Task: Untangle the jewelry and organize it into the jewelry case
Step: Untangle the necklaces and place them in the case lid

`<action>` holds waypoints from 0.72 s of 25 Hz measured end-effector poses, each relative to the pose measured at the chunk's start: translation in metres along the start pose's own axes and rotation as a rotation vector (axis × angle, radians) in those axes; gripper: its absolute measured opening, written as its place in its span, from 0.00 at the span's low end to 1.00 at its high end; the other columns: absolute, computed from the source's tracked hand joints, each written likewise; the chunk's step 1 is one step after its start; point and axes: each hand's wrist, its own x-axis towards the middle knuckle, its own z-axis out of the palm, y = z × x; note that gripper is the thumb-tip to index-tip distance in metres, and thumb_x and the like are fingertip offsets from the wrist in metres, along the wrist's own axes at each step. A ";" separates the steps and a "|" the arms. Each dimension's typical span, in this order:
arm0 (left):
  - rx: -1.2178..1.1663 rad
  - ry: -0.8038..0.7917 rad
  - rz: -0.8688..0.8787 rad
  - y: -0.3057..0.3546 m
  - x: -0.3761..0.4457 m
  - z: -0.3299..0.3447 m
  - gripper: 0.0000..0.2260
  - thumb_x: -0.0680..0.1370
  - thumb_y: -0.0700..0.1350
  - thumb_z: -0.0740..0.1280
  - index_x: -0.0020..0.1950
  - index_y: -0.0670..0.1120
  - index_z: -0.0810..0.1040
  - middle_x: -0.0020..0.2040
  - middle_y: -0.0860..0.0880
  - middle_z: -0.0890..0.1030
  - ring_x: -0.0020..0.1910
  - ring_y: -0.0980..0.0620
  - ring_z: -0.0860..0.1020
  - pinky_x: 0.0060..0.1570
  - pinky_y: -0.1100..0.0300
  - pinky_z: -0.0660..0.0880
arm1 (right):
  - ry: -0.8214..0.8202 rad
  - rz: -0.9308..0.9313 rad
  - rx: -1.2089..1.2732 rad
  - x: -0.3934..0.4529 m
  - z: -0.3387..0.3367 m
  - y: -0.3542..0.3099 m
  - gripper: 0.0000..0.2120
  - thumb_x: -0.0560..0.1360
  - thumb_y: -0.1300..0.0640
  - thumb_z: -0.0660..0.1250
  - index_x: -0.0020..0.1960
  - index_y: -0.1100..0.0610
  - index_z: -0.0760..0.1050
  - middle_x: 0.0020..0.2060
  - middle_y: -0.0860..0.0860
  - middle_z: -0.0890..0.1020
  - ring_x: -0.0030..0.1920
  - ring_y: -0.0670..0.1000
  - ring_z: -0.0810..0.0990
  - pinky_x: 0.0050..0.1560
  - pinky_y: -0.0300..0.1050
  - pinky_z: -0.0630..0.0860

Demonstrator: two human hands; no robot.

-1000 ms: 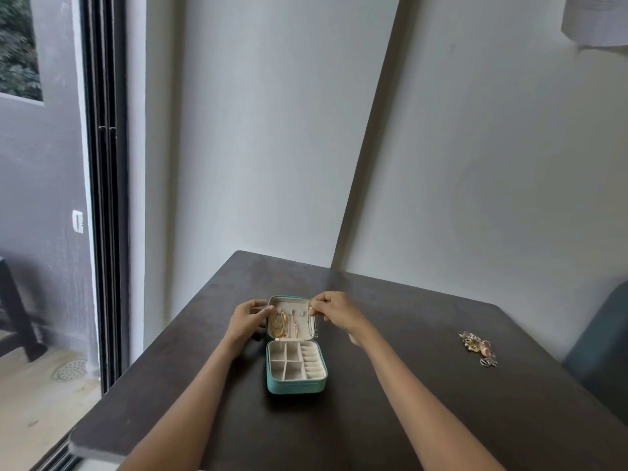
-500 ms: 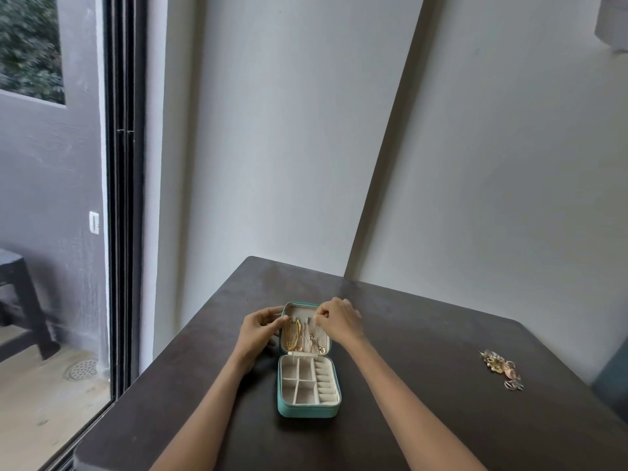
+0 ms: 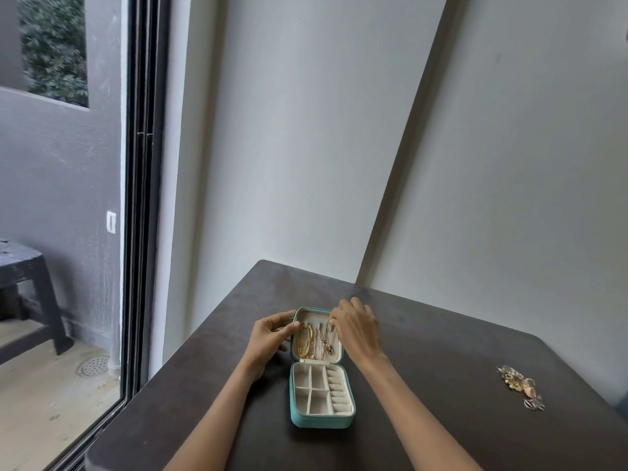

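**A:** At a dark table (image 3: 441, 385), a person works over a teal jewelry case (image 3: 321, 419) lying open at six o'clock from the wall corner. What holds the lid?

**B:** The left hand (image 3: 272, 334), coming in from nine o'clock, has its fingers curled round the lid's left edge and steadies it. The lid (image 3: 317, 314) lies back toward twelve o'clock with gold chains (image 3: 304, 339) and thinner necklaces (image 3: 325, 338) strung along its lining.

**A:** And the right hand (image 3: 356, 326)?

**B:** It comes in from three o'clock, fingertips bent down on the top end of a necklace near the lid's upper right. It looks like a pinch on the chain or its hook; the picture is too small to tell which.

**A:** So which step is this?

**B:** By my reading, hanging a necklace in the lid. The divided tray (image 3: 319, 390) below, at six o'clock, shows bare compartments and ring rolls.

**A:** What remains?

**B:** A tangled pile of jewelry (image 3: 520, 385) sits well apart at three o'clock, near the table's right edge. The next move probably calls for seating this chain, then reaching across for the pile and teasing pieces loose gently, since fine links snag.
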 end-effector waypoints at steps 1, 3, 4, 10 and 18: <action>-0.003 -0.004 0.004 0.000 0.000 0.000 0.11 0.75 0.40 0.69 0.57 0.46 0.81 0.41 0.54 0.85 0.35 0.62 0.79 0.27 0.68 0.71 | 0.022 -0.028 -0.025 -0.001 -0.001 0.002 0.14 0.54 0.60 0.81 0.26 0.51 0.75 0.26 0.46 0.75 0.29 0.49 0.74 0.28 0.41 0.69; -0.014 -0.009 0.011 0.000 -0.001 -0.001 0.11 0.75 0.40 0.69 0.57 0.47 0.81 0.40 0.55 0.85 0.35 0.62 0.79 0.28 0.69 0.71 | 0.064 -0.093 -0.076 -0.003 -0.003 0.004 0.15 0.54 0.62 0.80 0.25 0.52 0.74 0.25 0.47 0.74 0.29 0.49 0.73 0.28 0.41 0.69; -0.021 -0.010 0.015 -0.001 -0.001 -0.001 0.11 0.75 0.40 0.69 0.57 0.48 0.81 0.40 0.55 0.85 0.35 0.62 0.79 0.28 0.69 0.71 | 0.071 -0.113 -0.090 -0.003 -0.003 0.005 0.16 0.54 0.63 0.80 0.25 0.52 0.73 0.25 0.47 0.74 0.29 0.49 0.72 0.28 0.41 0.69; -0.066 -0.016 0.031 0.000 -0.002 -0.002 0.11 0.75 0.39 0.69 0.54 0.51 0.81 0.41 0.55 0.85 0.38 0.62 0.80 0.30 0.69 0.70 | 0.114 -0.084 0.064 -0.014 0.000 0.007 0.13 0.56 0.55 0.82 0.29 0.50 0.77 0.29 0.45 0.76 0.32 0.48 0.74 0.32 0.40 0.73; -0.145 -0.061 -0.012 0.000 0.000 -0.008 0.14 0.73 0.40 0.71 0.58 0.51 0.81 0.50 0.52 0.85 0.47 0.57 0.80 0.45 0.61 0.71 | 0.285 -0.037 0.305 -0.066 0.011 0.007 0.23 0.58 0.71 0.75 0.46 0.49 0.81 0.36 0.46 0.74 0.34 0.46 0.74 0.32 0.37 0.77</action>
